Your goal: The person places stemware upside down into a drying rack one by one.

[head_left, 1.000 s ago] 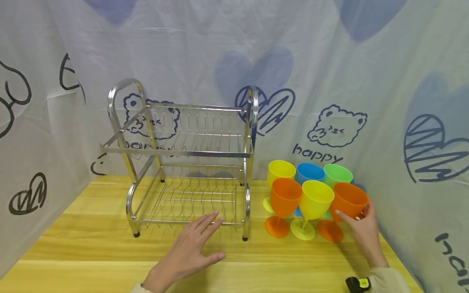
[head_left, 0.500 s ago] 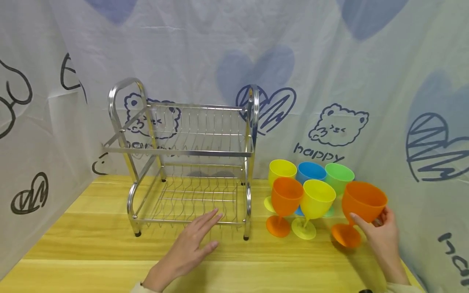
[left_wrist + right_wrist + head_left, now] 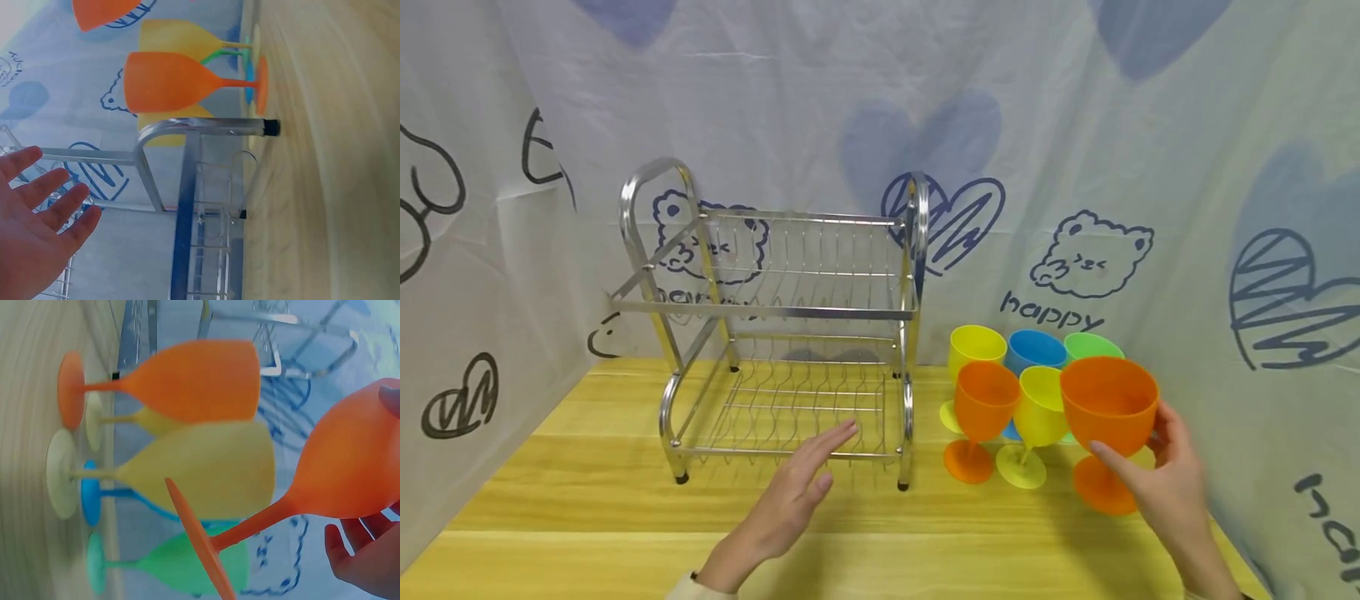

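My right hand (image 3: pixel 1176 479) grips an orange plastic goblet (image 3: pixel 1108 417) by its bowl, thumb on the near side. In the right wrist view that orange goblet (image 3: pixel 353 456) is tilted, its foot off the tabletop. Beside it stand another orange goblet (image 3: pixel 987 402) and a yellow goblet (image 3: pixel 1041 408). A second yellow goblet (image 3: pixel 976 343), a blue goblet (image 3: pixel 1036 348) and a partly hidden green goblet (image 3: pixel 1092 344) make up the back row. My left hand (image 3: pixel 786 492) holds nothing; its fingers extend before the two-tier metal dish rack (image 3: pixel 790 313).
The rack stands on the wooden table (image 3: pixel 587 500), left of the goblets, with no dishes on its tiers. A printed cloth (image 3: pixel 820 108) hangs behind and along both sides. The right-hand cloth (image 3: pixel 1277 400) falls close beside my right hand.
My right hand lifted the orange goblet from the right end of the front row, moved it right, then back left and nearer. My left hand turned slightly, staying by the rack.
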The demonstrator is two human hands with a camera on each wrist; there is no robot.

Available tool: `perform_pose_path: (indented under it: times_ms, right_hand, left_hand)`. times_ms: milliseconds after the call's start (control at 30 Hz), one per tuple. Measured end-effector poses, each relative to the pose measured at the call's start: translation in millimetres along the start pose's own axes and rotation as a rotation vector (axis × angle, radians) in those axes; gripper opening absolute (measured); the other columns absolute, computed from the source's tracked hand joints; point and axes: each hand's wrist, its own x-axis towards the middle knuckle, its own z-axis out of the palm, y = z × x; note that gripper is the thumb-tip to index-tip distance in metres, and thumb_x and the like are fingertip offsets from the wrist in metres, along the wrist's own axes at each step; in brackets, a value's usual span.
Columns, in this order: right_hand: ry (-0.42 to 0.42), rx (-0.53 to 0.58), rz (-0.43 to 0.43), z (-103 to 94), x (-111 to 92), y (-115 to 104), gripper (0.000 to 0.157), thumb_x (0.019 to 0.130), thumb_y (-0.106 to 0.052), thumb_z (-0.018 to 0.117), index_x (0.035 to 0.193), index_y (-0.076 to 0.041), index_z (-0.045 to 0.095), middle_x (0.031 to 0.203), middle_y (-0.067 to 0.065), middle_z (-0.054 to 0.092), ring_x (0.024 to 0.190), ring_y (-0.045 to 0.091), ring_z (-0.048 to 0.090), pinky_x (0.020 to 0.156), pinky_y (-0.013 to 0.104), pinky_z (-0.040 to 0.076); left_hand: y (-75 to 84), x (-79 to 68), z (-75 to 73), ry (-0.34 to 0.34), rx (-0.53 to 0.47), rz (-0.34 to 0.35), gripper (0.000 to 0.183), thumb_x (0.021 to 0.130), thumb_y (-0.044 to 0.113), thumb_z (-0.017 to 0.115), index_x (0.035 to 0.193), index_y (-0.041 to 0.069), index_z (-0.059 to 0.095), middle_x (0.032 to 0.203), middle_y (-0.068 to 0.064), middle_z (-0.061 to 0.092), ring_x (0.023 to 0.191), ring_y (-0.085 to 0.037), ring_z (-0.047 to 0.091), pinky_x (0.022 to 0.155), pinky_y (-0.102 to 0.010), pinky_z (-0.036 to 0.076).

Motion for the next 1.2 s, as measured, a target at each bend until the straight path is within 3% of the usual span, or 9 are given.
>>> perform_pose_path:
  times_ms: [133,367,567,767,1200]
  right_hand:
    - [-0.067,-0.024,-0.079,8.0,-6.5,-13.4,0.083,0.078,-0.004,0.08,0.148,-0.006,0.034,0.135,0.009,0.046,0.105,0.004,0.044,0.086,0.012,0.036]
    - [-0.209,-0.033,-0.215,23.4,-13.6,-34.3,0.085,0.073,-0.005,0.084,0.145,-0.006,0.039,0.134,0.011,0.05,0.108,0.007,0.044,0.09,0.037,0.038]
    - [-0.294,-0.092,-0.342,38.9,-15.5,-49.2,0.086,0.068,-0.009,0.089,0.141,-0.008,0.044,0.132,0.008,0.052,0.109,0.012,0.047,0.091,0.025,0.044]
    - [-0.4,-0.1,-0.417,54.3,-18.8,-58.4,0.083,0.067,-0.016,0.09,0.138,-0.009,0.048,0.131,0.013,0.051,0.114,0.029,0.049,0.084,0.052,0.054]
    - [-0.559,-0.276,-0.657,79.1,-28.4,-68.7,0.08,0.066,-0.035,0.09,0.133,-0.008,0.056,0.125,0.006,0.056,0.109,0.022,0.052,0.085,0.044,0.055]
  left_hand:
    - [4.8,5.6,-2.2,-0.009,-0.042,-0.018,0.051,0.105,0.038,0.031,0.146,0.009,0.041,0.148,-0.015,0.04,0.129,-0.043,0.039,0.093,-0.077,0.03]
    - [12.3,15.9,1.3,-0.002,-0.05,-0.019,0.052,0.098,0.034,0.049,0.147,0.016,0.042,0.149,-0.011,0.041,0.131,-0.038,0.04,0.094,-0.073,0.033]
    - [25.4,29.2,9.5,-0.003,-0.047,-0.035,0.065,0.086,0.034,0.067,0.145,0.017,0.044,0.15,-0.004,0.04,0.133,-0.031,0.039,0.097,-0.067,0.036]
    - [36.0,39.4,15.5,-0.036,-0.083,-0.063,0.076,0.081,0.035,0.074,0.148,0.02,0.04,0.154,0.002,0.032,0.136,-0.031,0.033,0.097,-0.068,0.035]
    - [38.3,44.4,22.1,-0.069,-0.089,-0.006,0.087,0.073,0.028,0.086,0.146,0.014,0.041,0.151,-0.002,0.036,0.133,-0.026,0.038,0.1,-0.057,0.042]
